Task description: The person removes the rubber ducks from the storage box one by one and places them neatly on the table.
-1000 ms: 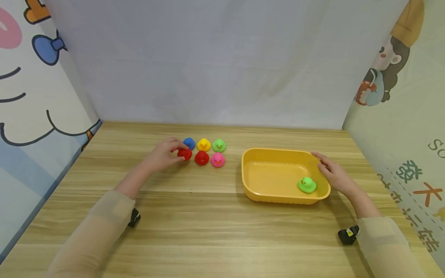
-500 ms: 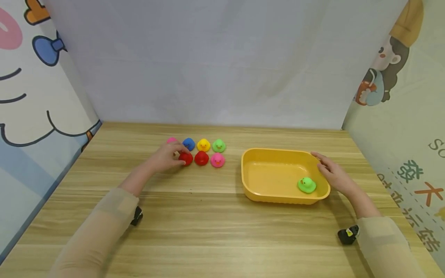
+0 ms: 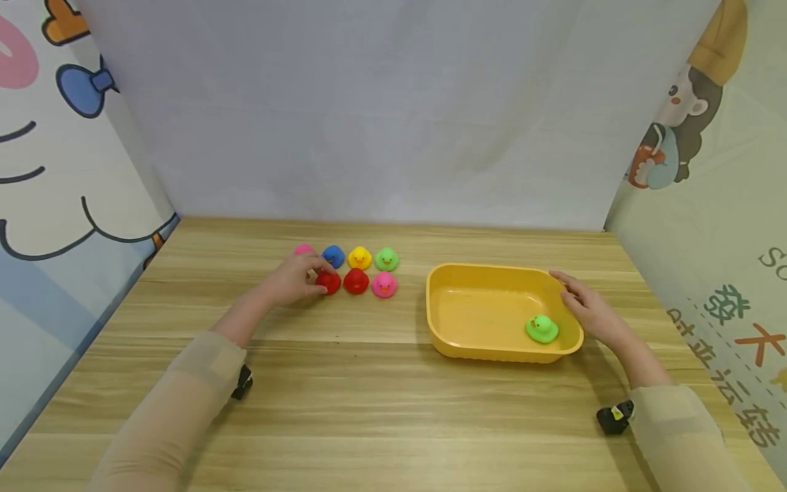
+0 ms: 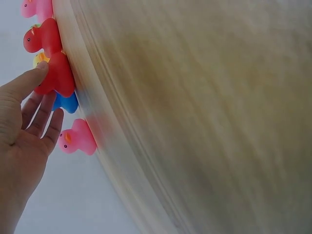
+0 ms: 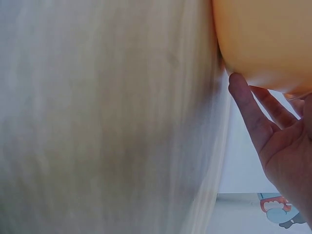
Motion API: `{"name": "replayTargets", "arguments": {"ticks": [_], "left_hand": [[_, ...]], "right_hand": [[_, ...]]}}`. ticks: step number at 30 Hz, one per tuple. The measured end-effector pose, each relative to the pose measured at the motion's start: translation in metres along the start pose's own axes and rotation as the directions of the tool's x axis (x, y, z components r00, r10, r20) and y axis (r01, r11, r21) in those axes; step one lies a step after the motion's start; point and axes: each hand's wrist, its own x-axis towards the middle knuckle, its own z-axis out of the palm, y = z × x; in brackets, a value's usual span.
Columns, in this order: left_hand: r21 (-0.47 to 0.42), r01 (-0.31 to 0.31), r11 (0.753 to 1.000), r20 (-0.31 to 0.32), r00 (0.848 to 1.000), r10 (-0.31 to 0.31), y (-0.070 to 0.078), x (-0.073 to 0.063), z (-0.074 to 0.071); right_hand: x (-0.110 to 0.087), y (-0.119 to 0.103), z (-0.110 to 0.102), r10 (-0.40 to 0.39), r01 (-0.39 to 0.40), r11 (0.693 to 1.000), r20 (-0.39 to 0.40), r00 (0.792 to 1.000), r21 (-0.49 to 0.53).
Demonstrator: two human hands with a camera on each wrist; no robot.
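Observation:
My left hand (image 3: 294, 280) pinches a red rubber duck (image 3: 328, 282) at the left end of the front row of ducks. In the left wrist view the thumb lies on one side of this red duck (image 4: 59, 75), with the fingers on its other side. A second red duck (image 3: 356, 281) and a pink duck (image 3: 384, 284) stand to its right. On the right, my right hand (image 3: 591, 311) rests with extended fingers at the right rim of a yellow plastic tub (image 3: 492, 354). The right wrist view shows fingers (image 5: 243, 95) touching the tub's outer wall (image 5: 268, 44).
Behind the front row stand a blue duck (image 3: 333, 257), a yellow duck (image 3: 359, 258) and a green duck (image 3: 387, 259). Another pink duck (image 3: 304, 250) is partly hidden by my left hand. One green duck (image 3: 542, 329) sits inside the tub. A white curtain backs the wooden table (image 3: 369, 410).
The red duck in my left hand has come slightly toward me, down into line with the front row, uncovering the pink duck behind. Between the last two frames little moves. The right hand stays put.

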Motion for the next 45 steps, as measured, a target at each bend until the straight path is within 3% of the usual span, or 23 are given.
{"name": "replayTargets", "arguments": {"ticks": [13,30,38,45], "left_hand": [[0.030,-0.027,0.999,-0.014,1.000,0.028,0.005,-0.004,-0.010],[0.004,-0.010,1.000,-0.057,0.998,0.011,0.037,-0.013,-0.025],[0.041,-0.121,0.992,-0.148,0.981,0.126,0.058,-0.017,-0.028],[0.058,-0.151,0.987,-0.205,0.966,0.160,0.077,-0.019,-0.029]], "right_hand": [[-0.002,-0.004,0.000,-0.005,0.005,1.000,-0.009,1.000,0.015],[-0.003,-0.005,0.000,-0.001,0.001,1.000,-0.010,1.000,0.016],[-0.002,-0.004,-0.001,-0.002,0.003,1.000,-0.013,1.000,0.014],[-0.002,-0.004,-0.001,-0.001,0.001,1.000,-0.015,1.000,0.003]]}}
